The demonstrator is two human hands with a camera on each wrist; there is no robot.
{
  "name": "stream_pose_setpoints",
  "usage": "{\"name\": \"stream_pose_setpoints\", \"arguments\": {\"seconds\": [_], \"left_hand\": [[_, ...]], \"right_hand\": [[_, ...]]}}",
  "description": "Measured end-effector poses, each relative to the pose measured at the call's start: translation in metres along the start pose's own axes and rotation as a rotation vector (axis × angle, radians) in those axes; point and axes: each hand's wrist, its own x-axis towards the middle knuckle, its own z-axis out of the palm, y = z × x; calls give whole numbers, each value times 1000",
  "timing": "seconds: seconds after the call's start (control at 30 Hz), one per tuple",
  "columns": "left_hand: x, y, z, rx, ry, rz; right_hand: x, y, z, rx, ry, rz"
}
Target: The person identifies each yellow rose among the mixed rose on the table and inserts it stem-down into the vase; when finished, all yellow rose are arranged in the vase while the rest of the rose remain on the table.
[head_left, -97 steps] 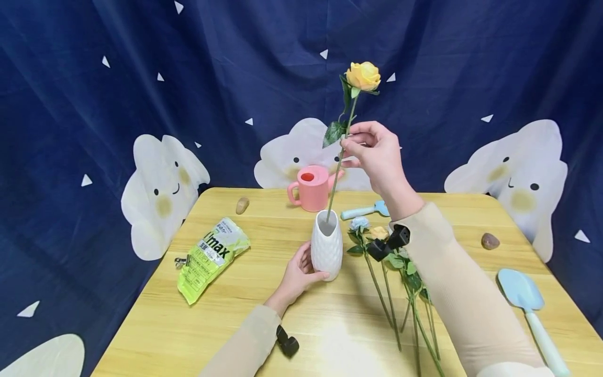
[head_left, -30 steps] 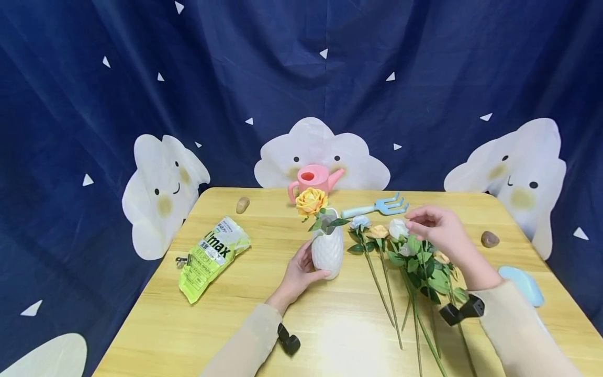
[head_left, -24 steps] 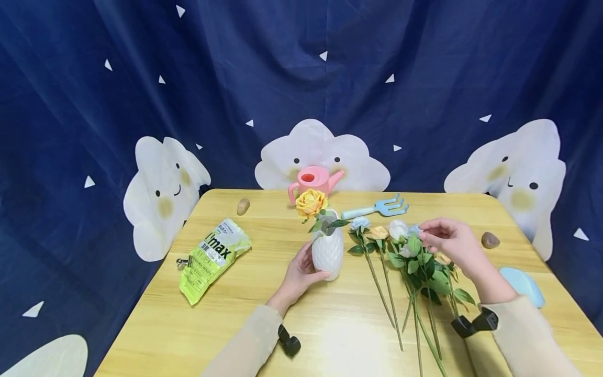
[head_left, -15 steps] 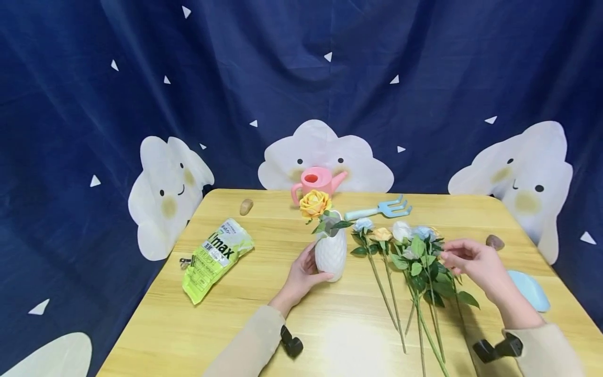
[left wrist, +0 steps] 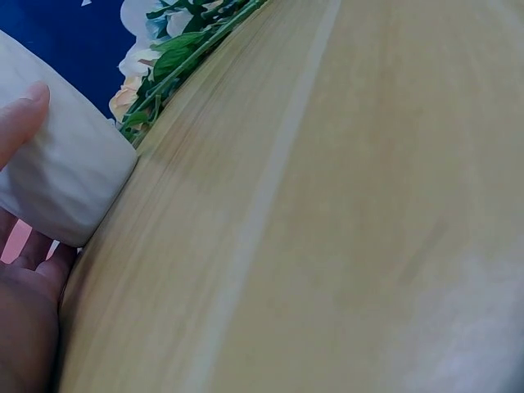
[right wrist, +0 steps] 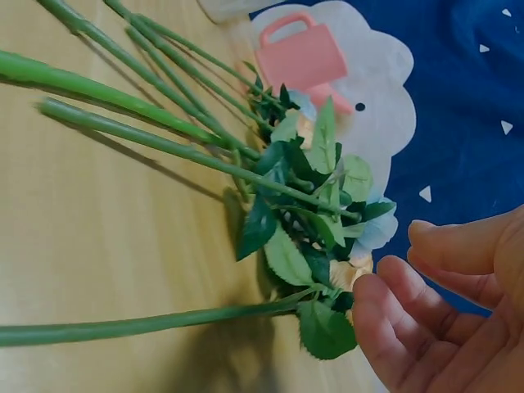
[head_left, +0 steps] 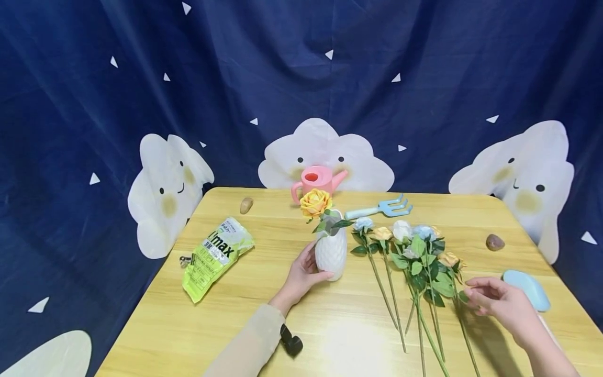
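In the head view my left hand (head_left: 301, 277) grips the lower part of a white textured vase (head_left: 331, 256), which stands upright on the table. The left wrist view shows the thumb against the vase wall. A yellow rose (head_left: 315, 202) stands in the vase, its bloom leaning left over the rim. My right hand (head_left: 501, 301) hovers at the right of the loose flowers, fingers relaxed and holding nothing. Closest to it is a peach rose (head_left: 449, 259), its stem (right wrist: 147, 323) lying apart from the others. White (head_left: 402, 230) and blue roses (head_left: 424, 233) lie alongside.
Behind the vase sits a pink watering can (head_left: 316, 179), with a light blue hand fork (head_left: 383, 208) to its right. A green-and-white bag (head_left: 218, 256) lies at the left. Two stones, brown (head_left: 494, 242) and tan (head_left: 246, 206), and a blue trowel (head_left: 526, 289) are on the table.
The yellow rose, earlier pinched by my right hand above the vase, now stands in it. My right hand has moved right and nearer over the loose flowers. My left hand keeps its hold.
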Motion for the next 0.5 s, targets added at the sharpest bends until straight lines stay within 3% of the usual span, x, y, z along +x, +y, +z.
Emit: {"name": "stream_pose_setpoints", "arguments": {"seconds": [0.13, 0.33, 0.5], "left_hand": [[1, 0, 0, 1, -1, -3], [1, 0, 0, -7, 3, 0], [0, 0, 0, 0, 2, 4]], "right_hand": [[-12, 5, 4, -61, -1, 74], [-21, 12, 10, -76, -72, 227], [-21, 13, 16, -164, -71, 252]]}}
